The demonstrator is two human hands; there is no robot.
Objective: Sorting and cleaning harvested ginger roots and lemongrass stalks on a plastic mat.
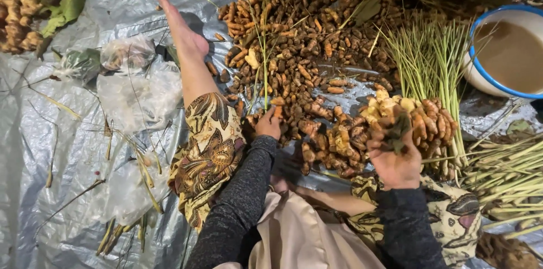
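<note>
A wide heap of small brown-orange turmeric roots (300, 37) lies on a silver-grey tarp (39, 133) in front of me. My left hand (268, 123) reaches into the near edge of the heap, its fingers closed on one orange root (278, 106). My right hand (394, 158) is raised over a mound of larger knobby rhizomes (418, 119) and grips a dark, soil-covered clump (397, 130). Both arms wear dark knit sleeves. My left leg in patterned cloth stretches forward, bare foot (181, 31) on the tarp.
Green lemongrass stalks (435, 71) stand right of the heap, more bundles (509, 178) at the near right. A blue-rimmed basin of muddy water (509, 48) sits far right. Clear plastic bags (136, 82) and loose stems lie left. Ginger roots (20, 14) are top left.
</note>
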